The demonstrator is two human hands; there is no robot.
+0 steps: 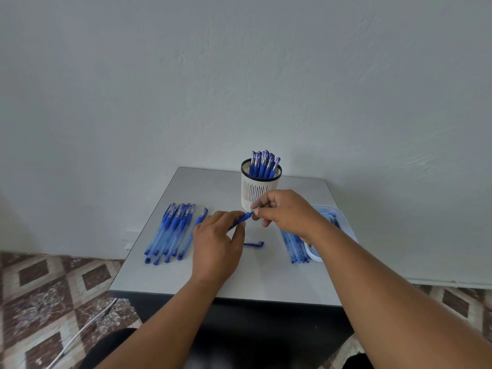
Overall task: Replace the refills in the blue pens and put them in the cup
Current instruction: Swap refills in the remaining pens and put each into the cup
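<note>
left hand (217, 242): fingers curled round the pen (243, 219) barrel, table centre
pen axis: runs 8 to 2 o'clock, tip end toward right hand
right hand (283, 213): fingers pinching the tip, probably unscrewing it
cup (259, 191): 12 o'clock, just behind, right hand nearer

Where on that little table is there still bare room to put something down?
The near strip of the table, between the front edge and the pen cap, is bare, as is the far left corner behind the loose pens. It is crowded mid-table: cup, both hands, refills and tray on the right.
</note>
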